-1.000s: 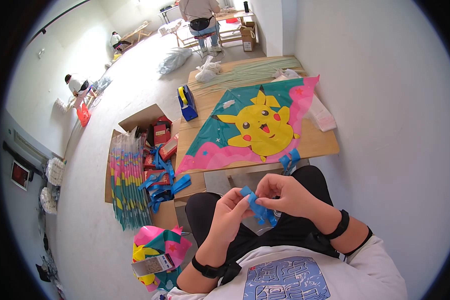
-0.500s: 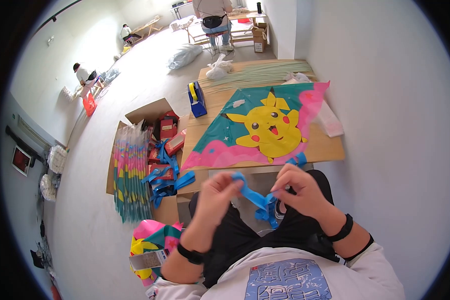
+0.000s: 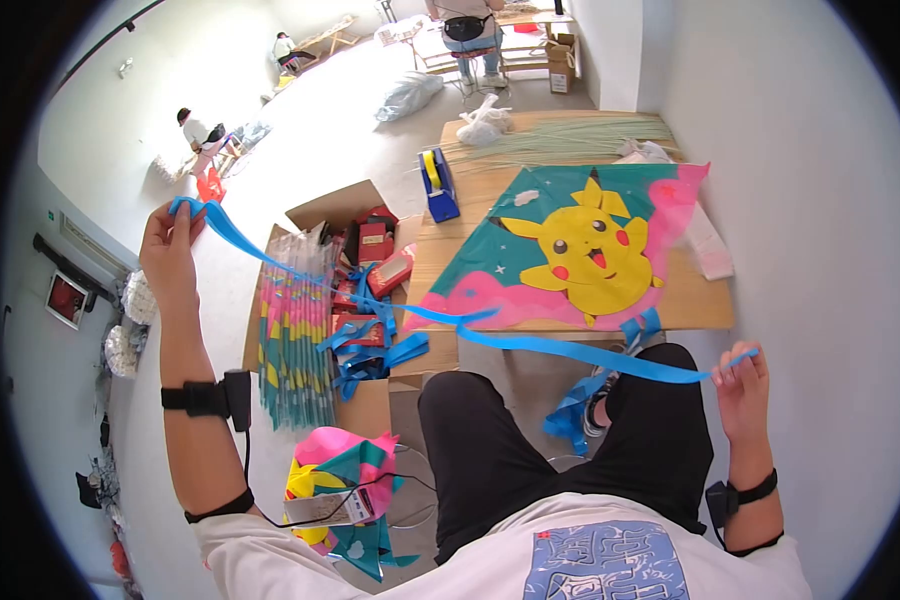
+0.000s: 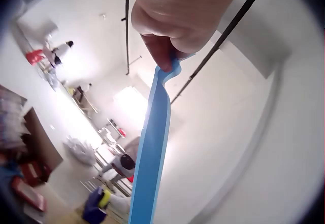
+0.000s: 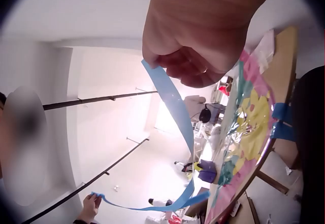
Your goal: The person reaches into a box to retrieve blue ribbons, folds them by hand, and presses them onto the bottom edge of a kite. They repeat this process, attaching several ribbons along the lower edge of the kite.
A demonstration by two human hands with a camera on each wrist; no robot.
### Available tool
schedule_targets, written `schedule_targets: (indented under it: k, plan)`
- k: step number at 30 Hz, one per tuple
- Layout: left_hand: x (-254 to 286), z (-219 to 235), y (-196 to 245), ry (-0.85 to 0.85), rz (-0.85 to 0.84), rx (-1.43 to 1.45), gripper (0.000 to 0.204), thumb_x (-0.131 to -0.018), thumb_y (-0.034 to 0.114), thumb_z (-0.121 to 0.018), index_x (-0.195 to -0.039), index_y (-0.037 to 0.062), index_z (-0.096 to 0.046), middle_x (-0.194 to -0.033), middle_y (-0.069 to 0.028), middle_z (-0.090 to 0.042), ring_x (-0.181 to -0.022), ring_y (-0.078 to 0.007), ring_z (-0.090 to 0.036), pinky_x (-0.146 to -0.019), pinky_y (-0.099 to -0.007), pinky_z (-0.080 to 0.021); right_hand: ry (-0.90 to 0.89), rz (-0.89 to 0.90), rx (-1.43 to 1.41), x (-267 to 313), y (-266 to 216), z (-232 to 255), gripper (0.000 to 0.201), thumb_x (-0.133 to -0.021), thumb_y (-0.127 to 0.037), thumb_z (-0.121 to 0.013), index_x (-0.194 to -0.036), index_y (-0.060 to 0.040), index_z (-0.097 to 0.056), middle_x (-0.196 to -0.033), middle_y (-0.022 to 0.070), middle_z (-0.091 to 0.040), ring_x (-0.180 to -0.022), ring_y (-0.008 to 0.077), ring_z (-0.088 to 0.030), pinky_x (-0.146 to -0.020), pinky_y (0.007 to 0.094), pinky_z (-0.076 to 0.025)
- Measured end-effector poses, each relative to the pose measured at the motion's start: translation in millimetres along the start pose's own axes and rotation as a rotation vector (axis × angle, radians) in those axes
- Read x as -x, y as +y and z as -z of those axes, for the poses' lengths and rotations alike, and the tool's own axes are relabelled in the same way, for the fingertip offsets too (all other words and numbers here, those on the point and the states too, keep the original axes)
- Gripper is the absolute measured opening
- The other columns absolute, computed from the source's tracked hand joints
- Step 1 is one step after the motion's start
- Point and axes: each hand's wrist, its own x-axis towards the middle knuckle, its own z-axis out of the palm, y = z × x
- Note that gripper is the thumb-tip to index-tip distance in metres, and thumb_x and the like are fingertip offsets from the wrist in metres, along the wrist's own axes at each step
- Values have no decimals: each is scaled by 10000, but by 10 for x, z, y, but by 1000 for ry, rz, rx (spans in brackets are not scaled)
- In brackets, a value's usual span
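Note:
A long blue ribbon (image 3: 590, 354) spans between both raised hands, passing in front of the table's near edge. My left hand (image 3: 173, 250), far out to the left, pinches one end between thumb and fingers; in the left wrist view that hand (image 4: 177, 21) grips the ribbon (image 4: 152, 148), which hangs down from it. At the right, my right hand (image 3: 744, 392) pinches the other end. The right wrist view shows its fingers (image 5: 195, 72) curled by the ribbon (image 5: 175, 105). A kite sheet (image 3: 580, 250) with a yellow character lies flat on the table (image 3: 705, 312).
A blue tape dispenser (image 3: 438, 186) stands at the table's left, with thin green sticks (image 3: 570, 138) along the back. Left of the table are an open carton (image 3: 332, 208), bagged kites (image 3: 295, 330) and red boxes (image 3: 372, 245). More blue ribbon (image 3: 568, 412) hangs near the knees.
The hands have moved wide apart, the left up and far left, the right outward, and the blue ribbon between them has been drawn out long.

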Motion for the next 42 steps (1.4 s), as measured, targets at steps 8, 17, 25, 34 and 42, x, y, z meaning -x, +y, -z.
schedule_targets:
  k: [8, 17, 25, 34, 42]
  plan:
    - [-241, 611, -1686, 237, 88, -167, 208, -979, 99, -610, -1086, -80, -607, -1016, -116, -667, -874, -179, -707, -802, -267, -602, 8, -146, 155, 234, 158, -60, 104, -985, -124, -609, -942, -98, -518, -795, -5, -483, -691, 94, -495, -648, 272, -442]
    - [161, 656, -2693, 599, 177, -156, 163, -959, 103, -635, -1004, -53, -623, -955, -116, -684, -835, -186, -709, -781, -272, -596, 72, -245, 206, 215, 319, -162, 94, -972, -79, -595, -920, -93, -517, -796, 9, -505, -694, 108, -526, -659, 283, -456]
    - [804, 536, -3658, 283, 554, -348, 131, -917, 112, -680, -940, -13, -652, -900, -70, -687, -772, -147, -672, -687, -268, -557, 33, -318, 237, 161, 423, -300, 101, -956, -78, -608, -917, -91, -516, -804, 20, -514, -713, 114, -541, -682, 286, -459]
    - [797, 370, -3427, 425, 369, -132, 154, -954, 131, -652, -972, -18, -619, -967, -80, -668, -876, -146, -675, -782, -255, -573, 21, -368, 252, 131, 557, -378, 143, -942, -129, -667, -946, -87, -530, -822, 23, -523, -709, 120, -541, -684, 292, -463]
    - [548, 242, -3209, 430, 254, -79, 176, -955, 159, -662, -978, -12, -630, -943, -72, -678, -859, -134, -652, -769, -259, -533, 21, -401, 257, 126, 589, -400, 134, -937, -111, -665, -949, -80, -535, -834, 27, -533, -705, 117, -533, -681, 295, -466]
